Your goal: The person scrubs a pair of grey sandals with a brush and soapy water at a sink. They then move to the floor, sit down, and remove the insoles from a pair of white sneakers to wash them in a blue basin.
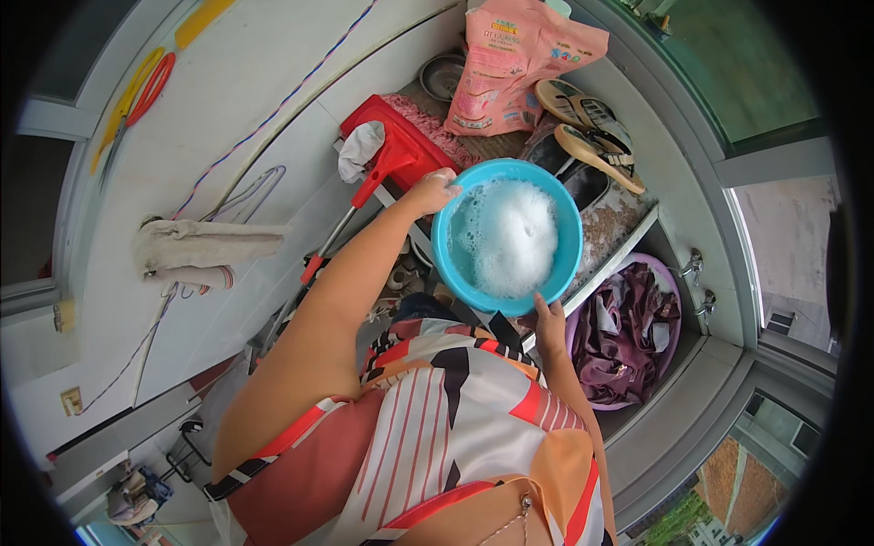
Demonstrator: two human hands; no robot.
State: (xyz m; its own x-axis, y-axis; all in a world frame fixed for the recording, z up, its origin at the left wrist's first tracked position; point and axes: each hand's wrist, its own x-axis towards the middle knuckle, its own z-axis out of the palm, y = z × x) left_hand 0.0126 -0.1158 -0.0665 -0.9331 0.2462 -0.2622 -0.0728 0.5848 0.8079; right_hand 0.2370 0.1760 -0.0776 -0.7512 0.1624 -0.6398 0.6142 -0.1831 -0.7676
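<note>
A round turquoise plastic basin (506, 168) holds water topped with a thick mound of white foam (522, 239). My left hand (435, 193) grips its rim on the left, with suds on the fingers. At the lower right of the same rim, my right hand (549, 319) holds on with fingers along the outer wall, partly hidden. Just right of that hand, a lilac tub (672, 280) sits in a recessed sink, filled with wet dark maroon fabric (625, 334).
A red mop (396, 153) leans left of the basin, with a white cloth (360, 149) on it. Behind stand a pink detergent bag (502, 75), sandals (594, 130) and a metal bowl (442, 76). Two taps (692, 266) project from the right wall. Scissors (140, 89) hang at left.
</note>
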